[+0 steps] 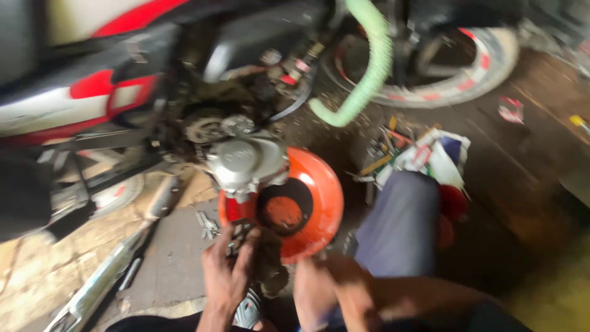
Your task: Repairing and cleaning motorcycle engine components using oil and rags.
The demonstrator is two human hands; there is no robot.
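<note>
My left hand (226, 275) reaches up under the motorcycle engine (243, 161), its fingers wrapped on a dark greasy engine part (270, 261). That part hangs just in front of an orange basin (313, 197) standing on the floor below the silver engine cover. My right hand (314, 290) is low beside the same part, near the basin's front rim. It is blurred, and I cannot tell whether it holds anything. My knee in grey-blue trousers (399, 227) sits to the right of the basin.
A pale green ribbed hose (369, 67) loops down from the bike. The front wheel (473, 74) stands at the back right. Loose tools (384, 150) and a white bag (433, 157) lie right of the basin. A chrome exhaust pipe (110, 270) runs along the floor at left, with small metal parts (208, 224) nearby.
</note>
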